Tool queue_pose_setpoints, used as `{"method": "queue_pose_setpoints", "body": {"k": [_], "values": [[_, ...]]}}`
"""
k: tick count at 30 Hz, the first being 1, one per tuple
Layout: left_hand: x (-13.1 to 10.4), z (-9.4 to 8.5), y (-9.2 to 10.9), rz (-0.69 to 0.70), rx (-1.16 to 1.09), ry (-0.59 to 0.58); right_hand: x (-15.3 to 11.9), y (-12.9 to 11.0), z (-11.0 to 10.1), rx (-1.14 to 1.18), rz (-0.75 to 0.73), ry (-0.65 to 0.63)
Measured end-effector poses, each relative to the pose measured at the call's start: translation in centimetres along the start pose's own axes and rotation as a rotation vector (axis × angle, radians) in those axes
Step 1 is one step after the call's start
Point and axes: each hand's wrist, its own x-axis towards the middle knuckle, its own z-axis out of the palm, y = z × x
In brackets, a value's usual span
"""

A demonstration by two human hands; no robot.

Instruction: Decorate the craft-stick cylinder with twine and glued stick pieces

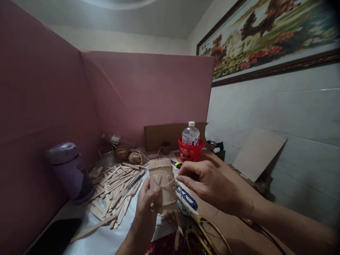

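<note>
My left hand (147,198) grips the lower left side of a small holder made of wooden craft sticks (162,193). Twine runs round the holder near its top and bottom, and a little heart shape sits on its front. At the holder's right side my right hand (198,177) pinches the end of a thin piece of twine (170,183) that stretches across the front. Just below that hand lie blue thread snips (187,197). Gold-handled scissors (203,230) rest nearer to me, partly under the holder.
A pile of loose craft sticks (114,191) covers the table's left, with balls of twine (136,157) behind. A purple tumbler (70,173) and a dark phone-like slab (54,235) stand left. A red bucket (190,152) holds a plastic bottle (191,134). Pink panels (148,88) enclose the back.
</note>
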Motion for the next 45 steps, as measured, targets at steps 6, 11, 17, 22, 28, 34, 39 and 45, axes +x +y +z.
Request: {"method": "queue_pose_setpoints", "body": {"k": [6,11,17,22,28,34,39,45], "values": [[0.0,0.5,0.0,0.028,0.000,0.023,-0.6,-0.1,0.9,-0.061,-0.026,0.072],[0.0,0.7,0.0,0.044,-0.033,0.012,-0.5,0.0,1.3,-0.082,0.013,0.098],[0.0,0.7,-0.1,0.049,-0.019,0.026,-0.7,0.3,1.9,-0.090,0.021,0.088],[0.0,0.4,-0.2,0.028,-0.019,0.015,-0.9,0.7,2.4,-0.110,0.029,0.097],[0.2,0.1,-0.2,0.016,-0.005,0.004,-0.9,0.6,2.7,-0.136,-0.008,0.092],[0.2,0.2,-0.1,0.023,-0.005,0.018,-1.4,0.5,2.9,-0.197,-0.114,0.104],[0.2,0.3,-0.1,0.041,0.014,-0.005,-1.7,0.5,3.1,-0.268,-0.223,0.129],[0.0,0.5,0.0,0.020,-0.008,0.038,-2.1,0.4,3.3,-0.270,-0.237,0.160]]}}
